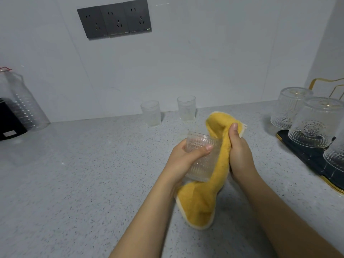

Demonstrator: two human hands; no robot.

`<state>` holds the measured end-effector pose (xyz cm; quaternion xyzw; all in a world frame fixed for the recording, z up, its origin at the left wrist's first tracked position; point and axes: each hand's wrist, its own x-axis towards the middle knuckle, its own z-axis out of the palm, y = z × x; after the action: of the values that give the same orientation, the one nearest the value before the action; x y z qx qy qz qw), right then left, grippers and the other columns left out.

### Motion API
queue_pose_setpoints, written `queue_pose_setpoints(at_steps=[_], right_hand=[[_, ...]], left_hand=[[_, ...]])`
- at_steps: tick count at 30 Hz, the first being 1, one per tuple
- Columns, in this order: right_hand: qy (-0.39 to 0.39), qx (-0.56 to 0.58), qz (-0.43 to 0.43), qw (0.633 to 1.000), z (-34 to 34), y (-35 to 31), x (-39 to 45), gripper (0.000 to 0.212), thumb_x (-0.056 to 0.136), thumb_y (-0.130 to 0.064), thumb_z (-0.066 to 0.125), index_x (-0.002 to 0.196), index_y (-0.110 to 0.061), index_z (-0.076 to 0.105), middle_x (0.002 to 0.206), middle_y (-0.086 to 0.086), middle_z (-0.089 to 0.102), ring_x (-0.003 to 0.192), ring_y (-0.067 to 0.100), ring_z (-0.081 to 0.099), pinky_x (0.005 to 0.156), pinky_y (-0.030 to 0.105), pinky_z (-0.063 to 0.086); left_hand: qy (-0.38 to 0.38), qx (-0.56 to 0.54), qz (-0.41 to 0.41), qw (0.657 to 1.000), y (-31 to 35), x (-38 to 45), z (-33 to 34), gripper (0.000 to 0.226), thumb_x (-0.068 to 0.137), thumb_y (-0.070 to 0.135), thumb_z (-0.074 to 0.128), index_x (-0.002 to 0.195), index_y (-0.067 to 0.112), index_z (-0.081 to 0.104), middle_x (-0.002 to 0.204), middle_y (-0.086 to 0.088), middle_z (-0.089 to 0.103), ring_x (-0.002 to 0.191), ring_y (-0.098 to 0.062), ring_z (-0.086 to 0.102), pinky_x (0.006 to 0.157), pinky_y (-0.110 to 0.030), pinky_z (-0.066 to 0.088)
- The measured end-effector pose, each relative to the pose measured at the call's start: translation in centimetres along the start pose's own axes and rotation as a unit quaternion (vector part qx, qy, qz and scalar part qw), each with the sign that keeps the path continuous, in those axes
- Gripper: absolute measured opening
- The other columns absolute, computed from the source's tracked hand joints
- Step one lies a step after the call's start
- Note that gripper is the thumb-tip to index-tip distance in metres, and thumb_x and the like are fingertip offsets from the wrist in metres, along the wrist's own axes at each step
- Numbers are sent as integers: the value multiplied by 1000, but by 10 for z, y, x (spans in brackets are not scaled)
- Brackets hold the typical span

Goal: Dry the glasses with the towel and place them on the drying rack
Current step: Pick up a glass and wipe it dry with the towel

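At far left a clear ribbed jug stands by a black appliance. Two tumblers wait upright on the worktop against the wall. Your left hand curls its fingers round an embossed glass, held above the worktop. Your right hand grips the yellow towel, which is pressed against the glass. At right, three glasses sit upside down on the dark drying rack.
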<state>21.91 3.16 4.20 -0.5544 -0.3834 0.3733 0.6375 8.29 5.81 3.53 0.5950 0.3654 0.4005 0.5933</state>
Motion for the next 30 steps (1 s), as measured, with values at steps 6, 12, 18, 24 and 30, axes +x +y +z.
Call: queue_pose_setpoints(at_steps=[6, 12, 18, 24, 30], right_hand=[[-46, -85, -135, 986, 9, 4, -15, 50, 78, -53, 45, 55, -9, 50, 48, 2, 48, 46, 11, 48, 46, 24, 37], [114, -101, -94, 984, 6, 10, -4, 52, 90, -45, 53, 47, -17, 43, 43, -4, 45, 44, 12, 46, 48, 27, 36], [60, -51, 20, 997, -5, 5, 2, 57, 83, -62, 51, 63, -10, 51, 61, 14, 52, 56, 25, 54, 57, 32, 43], [-279, 91, 87, 952, -11, -10, -4, 38, 77, -42, 59, 96, -11, 67, 90, 7, 75, 85, 19, 71, 71, 28, 58], [-384, 18, 50, 922, -18, -3, -8, 59, 58, -31, 74, 114, -17, 62, 107, 6, 71, 100, 23, 67, 79, 32, 56]], left_hand=[[-48, 21, -50, 997, 4, 1, -10, 9, 85, 21, 71, 84, 15, 66, 71, 6, 71, 65, -8, 69, 59, -18, 53], [-36, -10, -68, 997, 7, -2, -2, 52, 81, 43, 71, 127, 20, 59, 115, 3, 67, 94, -9, 66, 76, -23, 54], [111, 106, 106, 983, -12, 3, 9, 47, 81, 55, 68, 119, 37, 47, 124, 6, 54, 112, -11, 54, 88, -24, 48], [123, 18, 95, 988, -12, 6, -3, 21, 94, 46, 51, 101, 27, 56, 87, 12, 62, 74, 6, 61, 71, -17, 47], [77, -10, 77, 994, -12, 8, -3, 30, 82, 50, 54, 85, 20, 60, 78, 4, 60, 79, -14, 58, 78, -36, 44]])
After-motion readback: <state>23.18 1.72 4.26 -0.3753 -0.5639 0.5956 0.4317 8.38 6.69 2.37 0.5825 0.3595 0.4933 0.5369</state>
